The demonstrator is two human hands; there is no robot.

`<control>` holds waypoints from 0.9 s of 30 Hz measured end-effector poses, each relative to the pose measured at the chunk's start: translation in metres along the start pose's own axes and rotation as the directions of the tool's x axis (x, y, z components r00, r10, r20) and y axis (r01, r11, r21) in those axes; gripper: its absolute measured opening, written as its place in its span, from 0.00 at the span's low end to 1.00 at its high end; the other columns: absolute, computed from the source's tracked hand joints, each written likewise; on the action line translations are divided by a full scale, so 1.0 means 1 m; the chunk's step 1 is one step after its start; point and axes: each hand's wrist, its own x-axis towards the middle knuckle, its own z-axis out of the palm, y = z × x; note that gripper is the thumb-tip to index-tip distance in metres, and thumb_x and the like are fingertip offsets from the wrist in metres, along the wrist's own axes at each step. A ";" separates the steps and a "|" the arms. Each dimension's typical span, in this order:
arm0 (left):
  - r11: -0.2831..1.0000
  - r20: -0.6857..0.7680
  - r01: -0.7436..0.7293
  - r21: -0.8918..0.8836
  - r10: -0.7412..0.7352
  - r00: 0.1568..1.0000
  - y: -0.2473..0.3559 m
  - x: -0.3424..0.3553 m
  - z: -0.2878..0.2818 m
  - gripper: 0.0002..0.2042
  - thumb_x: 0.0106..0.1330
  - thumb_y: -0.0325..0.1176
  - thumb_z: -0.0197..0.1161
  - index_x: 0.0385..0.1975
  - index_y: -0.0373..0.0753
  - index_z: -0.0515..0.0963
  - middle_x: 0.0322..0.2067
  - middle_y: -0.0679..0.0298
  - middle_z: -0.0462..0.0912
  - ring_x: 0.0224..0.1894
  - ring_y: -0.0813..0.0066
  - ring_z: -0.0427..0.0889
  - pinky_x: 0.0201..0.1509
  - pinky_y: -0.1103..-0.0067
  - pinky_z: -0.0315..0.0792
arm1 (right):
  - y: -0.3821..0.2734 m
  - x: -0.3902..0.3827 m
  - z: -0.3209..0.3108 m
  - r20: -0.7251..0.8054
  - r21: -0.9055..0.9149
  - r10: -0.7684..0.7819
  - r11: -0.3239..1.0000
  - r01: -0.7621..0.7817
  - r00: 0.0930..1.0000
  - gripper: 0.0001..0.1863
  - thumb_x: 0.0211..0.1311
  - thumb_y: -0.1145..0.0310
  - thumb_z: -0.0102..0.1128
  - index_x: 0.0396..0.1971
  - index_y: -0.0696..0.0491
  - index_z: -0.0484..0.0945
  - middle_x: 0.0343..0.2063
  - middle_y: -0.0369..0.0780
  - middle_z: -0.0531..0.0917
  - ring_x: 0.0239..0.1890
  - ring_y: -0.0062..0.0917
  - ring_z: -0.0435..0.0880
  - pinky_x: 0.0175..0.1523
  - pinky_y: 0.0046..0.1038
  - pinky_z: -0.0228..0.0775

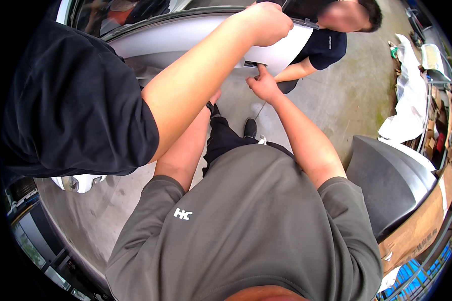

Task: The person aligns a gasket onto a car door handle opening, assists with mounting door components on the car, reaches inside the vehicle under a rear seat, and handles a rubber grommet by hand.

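Note:
A silver car door (155,47) with a dark rim along its window stands in front of me. My right hand (265,86) is at its right end, index finger stretched up to a small dark recess (251,64) in the panel, thumb apart, other fingers curled. My left hand (216,97) shows only as a sliver below the door; a co-worker's forearm (201,85) hides much of my arm, and its fingers cannot be made out. That co-worker's closed hand (270,22) is at the window rim, with a thin dark piece above it.
A second person in a dark shirt (331,47) stands beyond the door's right end. On the right lie a dark grey curved panel (386,180), a cardboard box (417,236) and white wrapping sheet (407,100). A black-sleeved shoulder (75,100) fills the left.

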 end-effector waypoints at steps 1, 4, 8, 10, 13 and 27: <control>0.997 -0.006 0.014 -0.071 -0.014 1.000 -0.002 0.004 0.000 0.13 0.78 0.38 0.57 0.55 0.40 0.71 0.49 0.57 0.77 0.55 0.58 0.78 0.49 0.60 0.76 | 0.003 0.001 0.001 0.004 0.007 0.008 1.000 -0.008 1.000 0.44 0.61 0.60 0.63 0.73 0.62 0.56 0.33 0.50 0.88 0.43 0.41 0.88 0.53 0.37 0.77; 0.995 -0.001 0.009 -0.098 -0.009 1.000 -0.008 0.012 0.001 0.14 0.78 0.38 0.57 0.56 0.39 0.71 0.49 0.55 0.77 0.55 0.56 0.79 0.46 0.60 0.78 | 0.008 0.005 0.002 -0.033 -0.001 0.000 1.000 0.000 0.999 0.43 0.61 0.60 0.63 0.72 0.63 0.57 0.36 0.52 0.88 0.45 0.43 0.88 0.55 0.37 0.77; 0.998 0.032 -0.009 -0.061 0.011 0.999 -0.010 0.011 0.003 0.14 0.78 0.38 0.57 0.56 0.38 0.71 0.49 0.53 0.78 0.54 0.54 0.80 0.42 0.60 0.80 | 0.002 0.003 -0.001 0.007 0.009 0.020 1.000 -0.020 1.000 0.43 0.61 0.59 0.63 0.72 0.64 0.57 0.38 0.53 0.88 0.46 0.44 0.87 0.55 0.38 0.77; 0.999 0.054 -0.026 -0.045 0.029 0.998 -0.009 0.011 0.003 0.15 0.78 0.38 0.56 0.57 0.37 0.70 0.49 0.52 0.78 0.54 0.53 0.81 0.40 0.60 0.81 | 0.000 0.002 -0.001 0.019 0.009 0.033 0.999 -0.033 0.999 0.43 0.62 0.59 0.63 0.72 0.63 0.57 0.39 0.53 0.87 0.46 0.44 0.87 0.55 0.38 0.77; 0.999 0.092 -0.044 0.002 0.043 0.995 -0.010 0.013 0.002 0.15 0.78 0.38 0.56 0.57 0.37 0.70 0.49 0.50 0.79 0.53 0.51 0.82 0.37 0.60 0.82 | 0.000 0.001 -0.002 0.005 0.010 0.031 0.999 -0.031 1.000 0.43 0.62 0.59 0.63 0.72 0.63 0.57 0.38 0.53 0.88 0.46 0.43 0.87 0.55 0.37 0.77; 0.912 0.347 -0.262 0.314 0.147 0.926 -0.007 0.018 -0.021 0.18 0.78 0.37 0.55 0.60 0.33 0.69 0.49 0.43 0.82 0.50 0.44 0.87 0.23 0.61 0.88 | 0.012 0.009 0.006 0.018 0.021 0.027 0.999 -0.027 0.999 0.42 0.62 0.58 0.64 0.71 0.63 0.58 0.39 0.52 0.87 0.46 0.43 0.87 0.55 0.37 0.76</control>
